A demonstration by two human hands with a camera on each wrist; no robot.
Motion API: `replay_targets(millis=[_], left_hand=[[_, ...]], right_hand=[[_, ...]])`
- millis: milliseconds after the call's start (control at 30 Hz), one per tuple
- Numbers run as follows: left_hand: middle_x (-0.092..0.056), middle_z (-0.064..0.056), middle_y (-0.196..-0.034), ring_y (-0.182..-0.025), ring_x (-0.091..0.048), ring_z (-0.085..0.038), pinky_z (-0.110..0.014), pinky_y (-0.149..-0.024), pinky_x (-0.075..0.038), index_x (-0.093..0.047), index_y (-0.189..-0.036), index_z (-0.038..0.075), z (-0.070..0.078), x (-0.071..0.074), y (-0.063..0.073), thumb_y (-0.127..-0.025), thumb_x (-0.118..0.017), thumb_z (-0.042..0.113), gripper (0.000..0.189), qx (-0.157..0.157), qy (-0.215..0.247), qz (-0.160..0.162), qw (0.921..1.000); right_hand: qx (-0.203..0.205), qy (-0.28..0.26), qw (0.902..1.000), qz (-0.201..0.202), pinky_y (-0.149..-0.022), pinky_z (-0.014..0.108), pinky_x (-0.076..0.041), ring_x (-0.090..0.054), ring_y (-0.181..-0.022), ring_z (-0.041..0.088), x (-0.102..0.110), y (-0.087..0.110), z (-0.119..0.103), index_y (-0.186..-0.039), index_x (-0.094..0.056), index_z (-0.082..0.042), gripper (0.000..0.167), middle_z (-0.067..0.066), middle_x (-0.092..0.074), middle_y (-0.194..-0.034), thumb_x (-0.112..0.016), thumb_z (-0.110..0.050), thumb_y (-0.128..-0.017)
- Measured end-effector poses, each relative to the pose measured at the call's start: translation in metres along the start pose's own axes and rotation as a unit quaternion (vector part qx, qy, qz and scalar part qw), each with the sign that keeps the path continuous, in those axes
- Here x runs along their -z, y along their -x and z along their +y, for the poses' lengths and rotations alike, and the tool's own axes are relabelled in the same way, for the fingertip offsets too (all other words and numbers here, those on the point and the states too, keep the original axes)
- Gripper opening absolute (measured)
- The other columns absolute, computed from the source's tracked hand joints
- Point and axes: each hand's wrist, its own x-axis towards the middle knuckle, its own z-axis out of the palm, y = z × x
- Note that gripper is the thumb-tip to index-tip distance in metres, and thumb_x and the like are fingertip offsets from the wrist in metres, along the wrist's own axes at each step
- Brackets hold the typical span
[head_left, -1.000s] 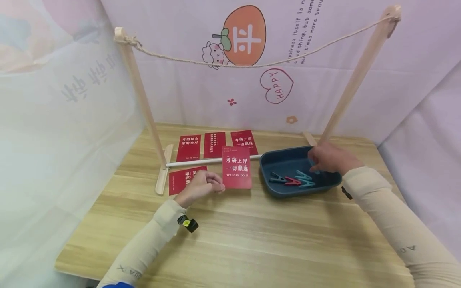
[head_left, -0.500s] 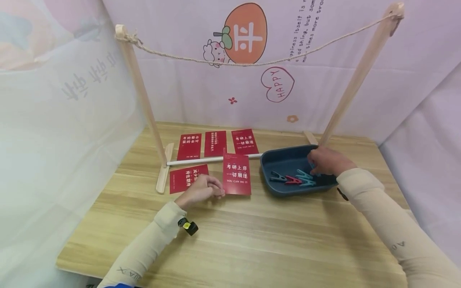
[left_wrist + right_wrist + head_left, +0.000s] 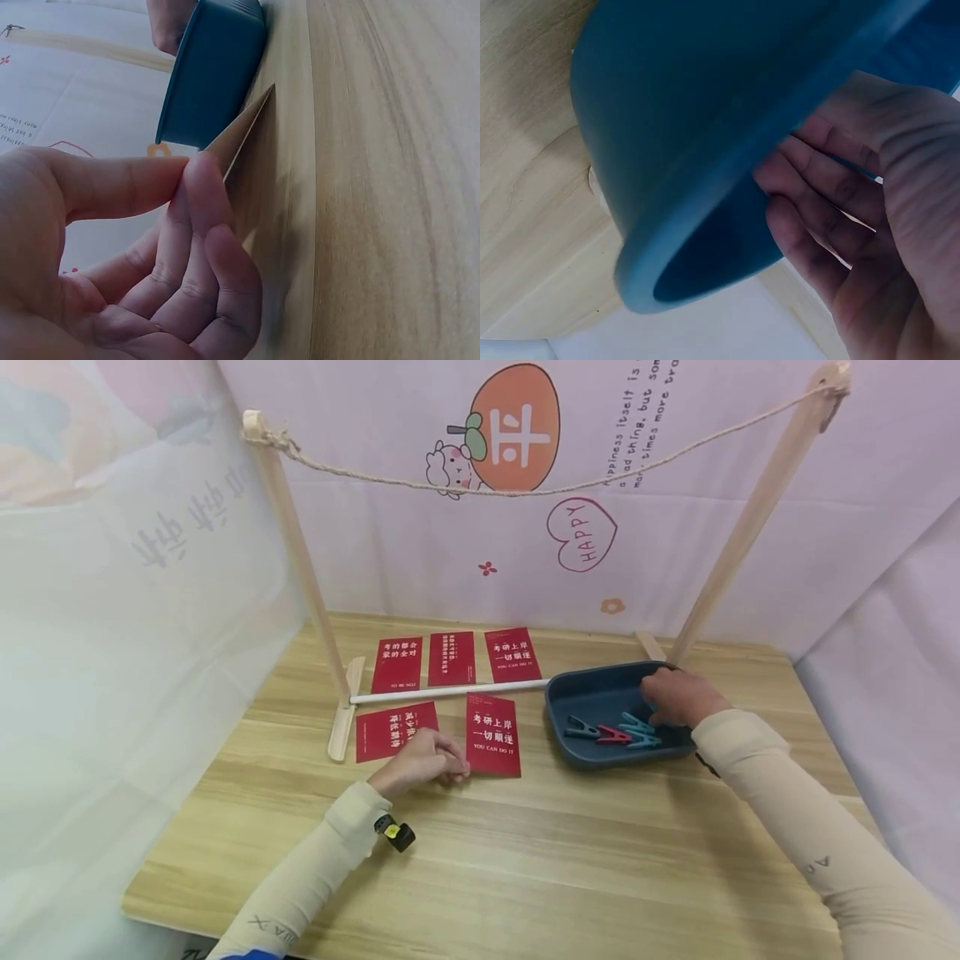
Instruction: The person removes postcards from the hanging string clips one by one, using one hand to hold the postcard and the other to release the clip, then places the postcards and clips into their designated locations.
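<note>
In the head view my left hand (image 3: 427,762) pinches the lower left edge of a red card (image 3: 492,735) with white print. The left wrist view shows thumb and index finger meeting on the card (image 3: 238,133), tilted up from the table. My right hand (image 3: 682,697) reaches into the right end of a dark blue plastic bin (image 3: 592,678). Its fingers (image 3: 810,247) are bent below the rim, and the fingertips are hidden. Inside lie a dark clothespin (image 3: 581,727), a red clothespin (image 3: 615,736) and teal clothespins (image 3: 642,740).
A twine line (image 3: 517,493) sags between two wooden posts, the left post (image 3: 300,560) and right post (image 3: 757,518). A white rod (image 3: 450,692) joins their feet. Three red cards (image 3: 452,658) lie behind it. Another red card (image 3: 390,732) lies partly under my left hand.
The card in my left hand has tipped lower, its top edge coming down toward the table. My right hand has shifted slightly left inside the bin.
</note>
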Motion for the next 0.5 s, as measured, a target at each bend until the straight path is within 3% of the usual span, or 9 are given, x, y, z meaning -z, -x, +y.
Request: replay_targets(millis=[167, 333, 500], left_hand=[[-0.080, -0.011, -0.089, -0.076, -0.075, -0.017, -0.029, -0.071, -0.064, -0.079, -0.098, 0.002, -0.0003, 0.0013, -0.0020, -0.094, -0.075, 0.008, 0.008, 0.004, -0.011, -0.009, 0.9999], [-0.080, -0.006, -0.084, -0.074, -0.075, -0.016, -0.027, -0.068, -0.063, -0.081, -0.094, 0.005, 0.0005, 0.0024, -0.0016, -0.095, -0.077, 0.012, 0.007, -0.015, -0.077, -0.001, 0.9969], [-0.079, -0.004, -0.080, -0.071, -0.074, -0.014, -0.024, -0.058, -0.056, -0.082, -0.093, 0.007, 0.0016, 0.0010, -0.0003, -0.095, -0.079, 0.014, 0.007, -0.029, -0.135, 0.014, 0.9903]], right_hand=[[-0.008, -0.001, 1.0000, -0.005, -0.079, 0.051, -0.062, -0.072, -0.086, 0.028, -0.0064, -0.0018, 0.0034, -0.100, -0.073, -0.001, 0.028, 0.012, -0.074, -0.092, -0.090, -0.015, -0.082], [-0.007, -0.011, 0.9999, -0.005, -0.078, 0.051, -0.062, -0.071, -0.087, 0.028, -0.0098, 0.0021, 0.0051, -0.098, -0.073, -0.002, 0.028, 0.012, -0.073, -0.093, -0.091, -0.015, -0.082], [0.010, -0.026, 0.9996, 0.001, -0.064, 0.038, -0.054, -0.059, -0.072, 0.018, -0.0088, 0.0042, 0.0056, -0.085, -0.070, -0.005, 0.021, 0.004, -0.066, -0.079, -0.090, -0.011, -0.082]])
